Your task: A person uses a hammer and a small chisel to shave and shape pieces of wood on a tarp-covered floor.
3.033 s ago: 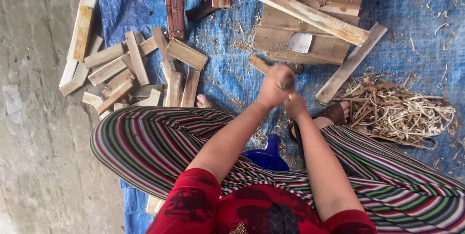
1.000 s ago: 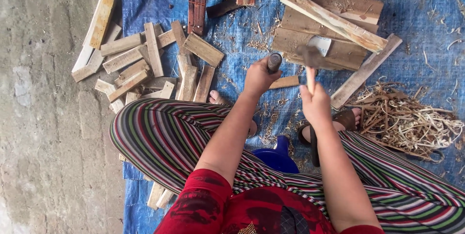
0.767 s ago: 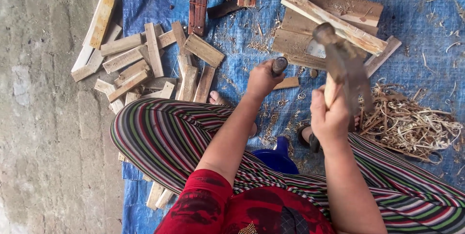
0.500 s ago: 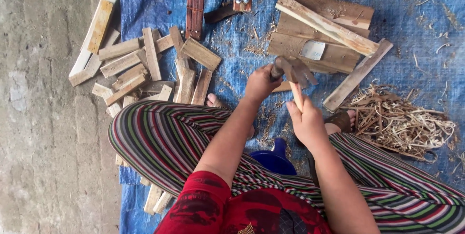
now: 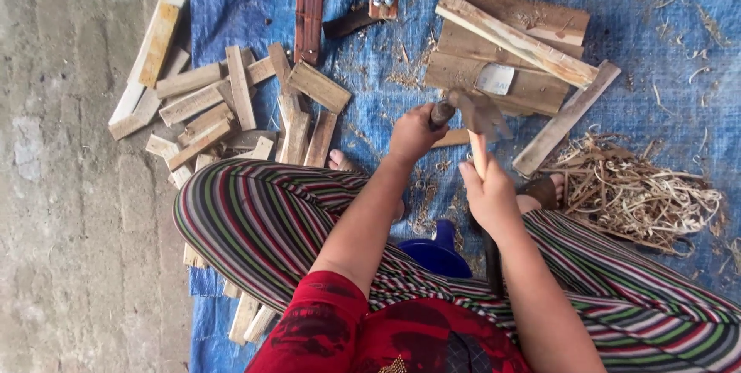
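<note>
My left hand (image 5: 411, 135) grips an upright dark tool, perhaps a chisel (image 5: 441, 113), its top end showing above my fist. My right hand (image 5: 486, 191) holds the wooden handle of a hammer (image 5: 480, 113); the blurred metal head sits right at the tool's top end. Under the tool a small wood piece (image 5: 451, 138) lies on the blue tarp (image 5: 386, 56). I sit with striped trousers (image 5: 255, 218) over my legs, and one foot (image 5: 340, 161) shows on the tarp.
A pile of short cut wood pieces (image 5: 231, 110) lies left of my knee. Longer planks (image 5: 509, 49) are stacked ahead. Wood shavings (image 5: 641, 188) heap at the right. Two reddish boards (image 5: 310, 2) lie at the top. A blue object (image 5: 436, 249) sits between my legs. Bare concrete (image 5: 62, 188) is left.
My right hand raised the hammer, then swung it down onto the top of the tool in my left hand. My left hand stayed in place.
</note>
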